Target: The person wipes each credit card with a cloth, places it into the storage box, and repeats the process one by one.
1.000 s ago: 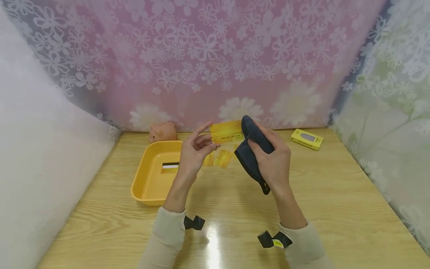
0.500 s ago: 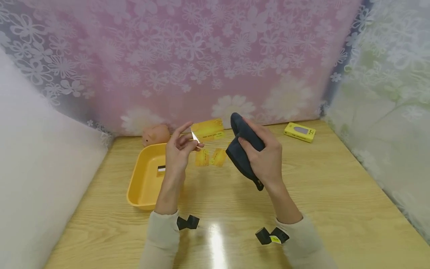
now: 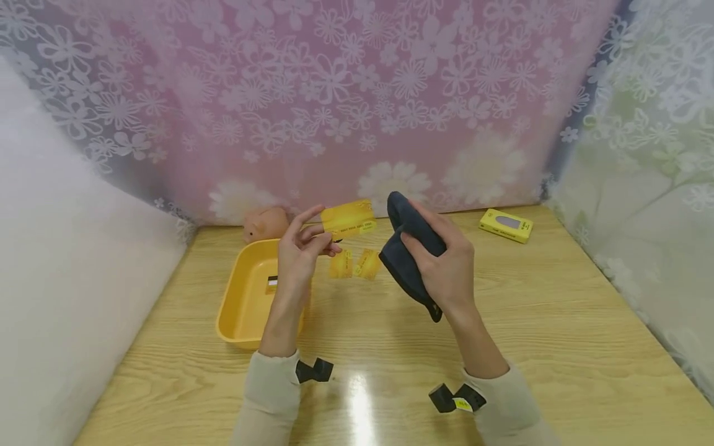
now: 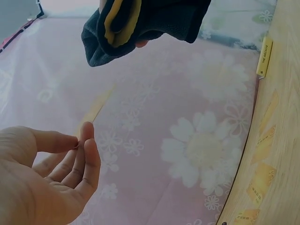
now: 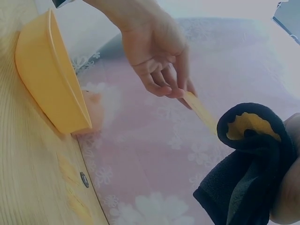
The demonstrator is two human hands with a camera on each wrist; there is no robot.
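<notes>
One yellow card [image 3: 350, 219], long axis slanting up rightward, is pinched by the left grip [image 3: 298, 255]; right grip [image 3: 448, 267] clutches dark fabric [image 3: 400, 262].

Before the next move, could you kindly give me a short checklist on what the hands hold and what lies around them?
1. Card grip: the left hand pinches the raised yellow card: ok.
2. Cloth grip: the right hand grips the dark cloth item: ok.
3. Gap between card and cloth, by the head view: ok.
4. Whether the yellow showing inside the cloth is lining or contents: cannot tell.
5. Full sight of the striped card in the yellow tray: not ok; the left arm partly covers it.
6. Yellow box apart from both hands: ok.
</notes>
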